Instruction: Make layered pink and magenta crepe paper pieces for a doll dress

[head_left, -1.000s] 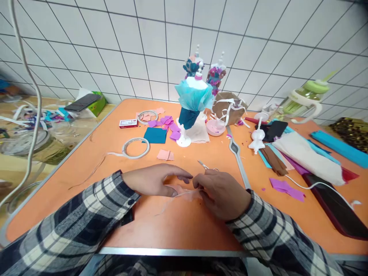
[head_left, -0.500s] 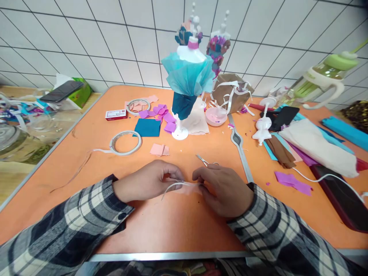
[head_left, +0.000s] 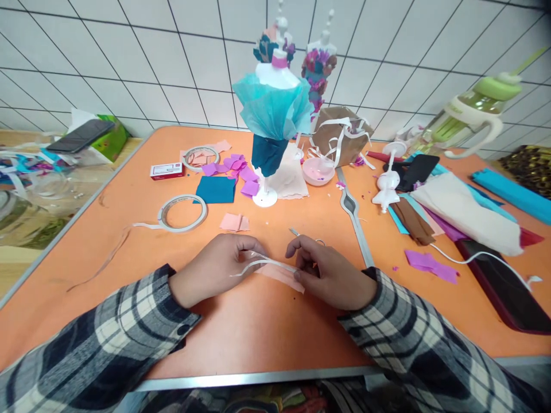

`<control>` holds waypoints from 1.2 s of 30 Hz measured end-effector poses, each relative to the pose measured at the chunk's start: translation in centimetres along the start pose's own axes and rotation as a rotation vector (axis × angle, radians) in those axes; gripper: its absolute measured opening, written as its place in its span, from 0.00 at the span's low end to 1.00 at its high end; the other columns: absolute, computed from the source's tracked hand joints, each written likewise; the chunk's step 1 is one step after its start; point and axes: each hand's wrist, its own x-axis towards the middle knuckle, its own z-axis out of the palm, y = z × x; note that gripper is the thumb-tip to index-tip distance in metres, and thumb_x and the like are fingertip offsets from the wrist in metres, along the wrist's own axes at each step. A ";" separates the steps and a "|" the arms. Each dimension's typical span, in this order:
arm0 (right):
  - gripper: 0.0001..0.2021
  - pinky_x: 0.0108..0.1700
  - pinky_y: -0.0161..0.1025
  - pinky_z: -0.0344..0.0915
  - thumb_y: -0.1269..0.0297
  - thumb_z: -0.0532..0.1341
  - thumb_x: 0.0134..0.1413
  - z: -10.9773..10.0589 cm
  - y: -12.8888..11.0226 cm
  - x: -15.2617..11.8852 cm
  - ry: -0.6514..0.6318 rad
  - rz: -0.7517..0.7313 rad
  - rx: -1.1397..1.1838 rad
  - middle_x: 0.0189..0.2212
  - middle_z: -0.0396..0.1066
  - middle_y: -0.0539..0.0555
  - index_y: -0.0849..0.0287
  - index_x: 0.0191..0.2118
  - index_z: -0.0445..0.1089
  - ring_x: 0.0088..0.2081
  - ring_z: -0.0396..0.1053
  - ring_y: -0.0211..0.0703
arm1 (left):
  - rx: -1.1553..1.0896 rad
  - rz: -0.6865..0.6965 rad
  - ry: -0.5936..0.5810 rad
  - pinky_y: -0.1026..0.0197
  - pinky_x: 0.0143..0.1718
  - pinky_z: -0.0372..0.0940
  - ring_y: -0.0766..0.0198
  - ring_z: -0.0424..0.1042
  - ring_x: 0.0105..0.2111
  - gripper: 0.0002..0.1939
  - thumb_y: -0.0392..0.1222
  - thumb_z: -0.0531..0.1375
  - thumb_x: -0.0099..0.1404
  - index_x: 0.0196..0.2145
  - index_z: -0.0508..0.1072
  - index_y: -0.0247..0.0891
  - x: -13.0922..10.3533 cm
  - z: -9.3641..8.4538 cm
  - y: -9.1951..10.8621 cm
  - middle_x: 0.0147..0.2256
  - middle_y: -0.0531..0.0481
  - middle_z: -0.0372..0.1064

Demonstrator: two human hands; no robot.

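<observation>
The left fingers are clamping one end of a pink paper and its white strip; the right thumb and fingers are pinching the other end, the paper stretching between. Scissors are lying just beyond the right fingers, a tape roll beyond the left.

Green-lidded bottle over at 2 o'clock, big dark phone around 4 with a white cord running across it. Another phone sits on a green box at 10, white tiled wall at 12.
</observation>
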 end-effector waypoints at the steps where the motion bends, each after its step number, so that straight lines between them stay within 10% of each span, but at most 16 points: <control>1: 0.16 0.32 0.37 0.58 0.78 0.56 0.50 0.0 0.1 0.0 0.031 -0.021 -0.043 0.26 0.67 0.44 0.56 0.45 0.62 0.26 0.63 0.37 | -0.007 0.010 0.015 0.61 0.37 0.68 0.60 0.77 0.33 0.09 0.45 0.61 0.65 0.33 0.79 0.38 0.0 0.0 0.0 0.32 0.49 0.81; 7: 0.22 0.53 0.50 0.60 0.74 0.61 0.50 0.9 -0.3 -0.2 0.349 -0.372 -0.339 0.51 0.68 0.60 0.60 0.52 0.69 0.52 0.64 0.53 | -0.045 0.001 0.011 0.62 0.36 0.68 0.60 0.76 0.33 0.11 0.48 0.61 0.65 0.33 0.78 0.38 -0.2 0.4 0.2 0.32 0.50 0.79; 16: 0.07 0.42 0.46 0.56 0.67 0.60 0.65 2.8 -0.8 0.4 0.432 -0.503 -0.655 0.37 0.75 0.52 0.54 0.40 0.76 0.38 0.63 0.46 | -0.016 -0.027 -0.030 0.62 0.32 0.66 0.61 0.72 0.29 0.12 0.49 0.59 0.64 0.31 0.76 0.38 -0.3 1.5 0.5 0.29 0.51 0.76; 27: 0.04 0.54 0.47 0.63 0.69 0.64 0.60 0.7 -0.6 0.2 0.367 -0.609 -0.092 0.45 0.79 0.54 0.55 0.34 0.72 0.47 0.72 0.46 | -0.097 -0.075 0.042 0.60 0.37 0.66 0.59 0.73 0.33 0.11 0.49 0.62 0.63 0.31 0.77 0.38 0.2 0.5 0.0 0.30 0.50 0.76; 36: 0.08 0.54 0.50 0.65 0.60 0.69 0.53 -0.8 0.7 0.8 0.334 -0.255 0.369 0.47 0.76 0.59 0.57 0.30 0.74 0.50 0.72 0.49 | -0.194 -0.121 -0.011 0.63 0.31 0.58 0.65 0.63 0.27 0.15 0.52 0.63 0.61 0.27 0.73 0.37 -0.1 -0.7 1.1 0.25 0.55 0.65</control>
